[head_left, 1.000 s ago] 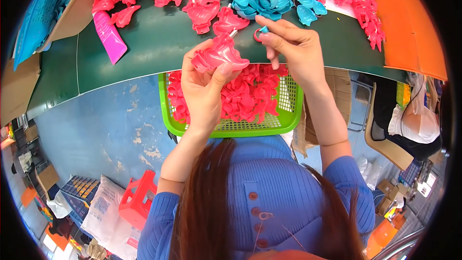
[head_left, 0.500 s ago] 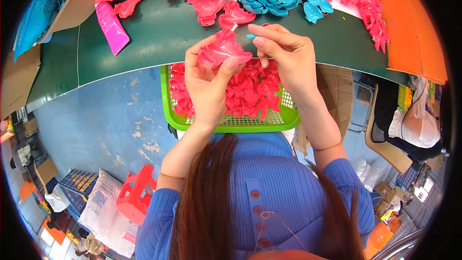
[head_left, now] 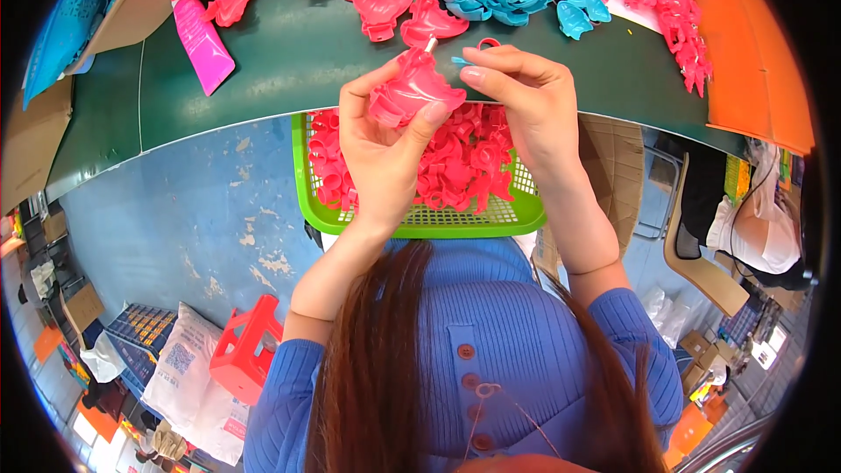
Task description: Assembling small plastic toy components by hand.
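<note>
We hold a pink shell (head_left: 413,92) in our left grip (head_left: 383,151), closed on it with the thumb against its lower right side and the fingers at its left and behind. Our right grip (head_left: 534,96) is closed too, thumb and forefinger pinching a small blue piece (head_left: 459,60). We judge the step in hand to be bringing these two together. To do it well, we would keep the left grip light but steady, so that the shell neither flexes nor turns, and leave the fine adjustments to the right fingertips. We would also keep the blue piece's free end uncovered and check which way it faces before contact, since something so small could easily slip.

The shell sits tilted at the left fingertips, its pale pin (head_left: 431,44) pointing upward in view and its right tip reaching past our thumb. The blue piece juts leftward from the right fingertips, near the shell but apart from it. We see the shell against the near edge of the surface (head_left: 280,70), the blue piece just inside that edge, and a green basket (head_left: 420,231) below. A pink ring (head_left: 490,41) shows beyond the right forefinger; we cannot tell whether we hold it.
</note>
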`<state>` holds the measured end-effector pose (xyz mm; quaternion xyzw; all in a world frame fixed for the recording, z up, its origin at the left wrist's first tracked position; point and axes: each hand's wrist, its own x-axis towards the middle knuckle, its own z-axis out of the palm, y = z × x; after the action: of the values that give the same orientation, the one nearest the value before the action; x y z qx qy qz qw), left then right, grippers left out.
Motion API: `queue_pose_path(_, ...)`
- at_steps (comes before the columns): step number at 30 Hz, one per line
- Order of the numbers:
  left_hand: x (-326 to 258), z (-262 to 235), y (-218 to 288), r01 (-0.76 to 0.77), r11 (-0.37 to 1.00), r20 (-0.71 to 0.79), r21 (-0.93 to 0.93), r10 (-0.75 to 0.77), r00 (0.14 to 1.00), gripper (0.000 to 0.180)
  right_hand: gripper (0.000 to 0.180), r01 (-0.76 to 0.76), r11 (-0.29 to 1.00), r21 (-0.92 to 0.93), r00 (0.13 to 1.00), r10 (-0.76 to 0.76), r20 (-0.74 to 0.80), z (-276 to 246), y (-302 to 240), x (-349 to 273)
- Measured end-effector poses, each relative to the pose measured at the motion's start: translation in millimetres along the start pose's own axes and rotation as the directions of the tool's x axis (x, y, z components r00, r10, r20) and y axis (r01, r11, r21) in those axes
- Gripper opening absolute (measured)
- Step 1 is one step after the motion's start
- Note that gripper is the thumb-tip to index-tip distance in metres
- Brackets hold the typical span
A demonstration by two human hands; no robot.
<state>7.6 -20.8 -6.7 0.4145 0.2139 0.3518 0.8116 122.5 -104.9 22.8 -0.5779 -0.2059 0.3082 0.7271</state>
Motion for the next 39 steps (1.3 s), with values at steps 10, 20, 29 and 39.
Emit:
queue_pose_path(10, 0.5, -0.5, -3.0, -0.014, 1.0, 0.005, 0.026, 0.014, 1.0, 0.048, 0.014, -0.024, 0.998, 0.056, 1.0, 0.025, -0.017, 3.0, 5.1, -0.7)
queue_pose_path(20, -1.5, -1.4, -7.8, -0.077, 0.989, 0.0, 0.13, 0.078, 0.997, 0.049, 0.015, 0.118, 0.96, -0.254, 0.988, -0.14, -0.068, 11.3, 8.4, -7.7)
queue_pose_path(29, -3.0, 1.8, -5.3, -0.252, 0.92, 0.058, 0.301, 0.246, 0.967, 0.049, 0.018, 0.439, 0.691, -0.574, 0.887, -0.434, 0.155, 3.7, 13.0, -4.1)
queue_pose_path(39, -5.2, 1.0, -6.3, -0.062, 0.996, -0.033, 0.062, 0.064, 0.997, 0.046, 0.024, 0.562, 0.645, -0.518, 0.827, -0.428, 0.363, -5.5, 11.0, -6.3)
